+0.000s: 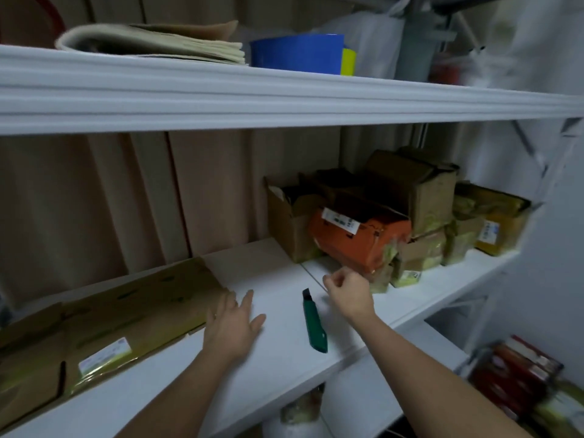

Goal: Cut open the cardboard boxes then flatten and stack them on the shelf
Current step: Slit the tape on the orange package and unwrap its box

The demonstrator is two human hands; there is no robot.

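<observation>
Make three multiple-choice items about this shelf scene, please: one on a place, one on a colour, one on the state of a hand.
1. Where does the utility knife lie?
A. on the top shelf
B. on the white shelf between the two hands
C. inside the orange box

2. What colour is the knife's handle?
A. green
B. red
C. yellow

3. How is the left hand?
A. gripping the knife
B. closed in a fist
C. open, fingers spread, beside the flattened cardboard

Key: 1 B, the knife rests on the shelf board, left of the right hand. 2 A, the handle is dark green. 3 C, its fingers are straight and hold nothing.
</observation>
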